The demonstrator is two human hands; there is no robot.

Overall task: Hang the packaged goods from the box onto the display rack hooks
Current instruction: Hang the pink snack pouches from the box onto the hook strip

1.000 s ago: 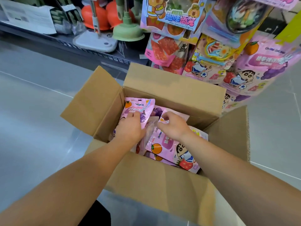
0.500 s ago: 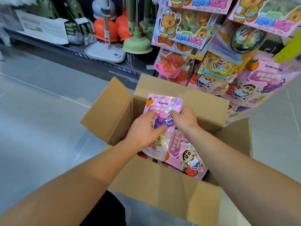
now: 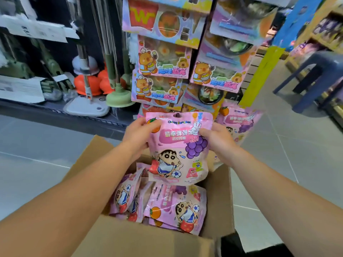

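Grey floor tiles [image 3: 46,145] lay around an open cardboard box [image 3: 148,242], and a display rack [image 3: 185,62] full of coloured packets stood behind it. Both hands held one pink packet [image 3: 179,151] upright above the box: the left hand [image 3: 138,135] pinched its upper left edge, the right hand [image 3: 218,140] gripped its right edge. More pink packets [image 3: 176,208] lay inside the box.

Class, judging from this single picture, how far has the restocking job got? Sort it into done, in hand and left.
Done: at least one matching pink packet seems to hang on the rack. In hand: the left hand and right hand hold a pink pouch upright above the cardboard box, its hang hole on no hook. Left: several pouches in the box.
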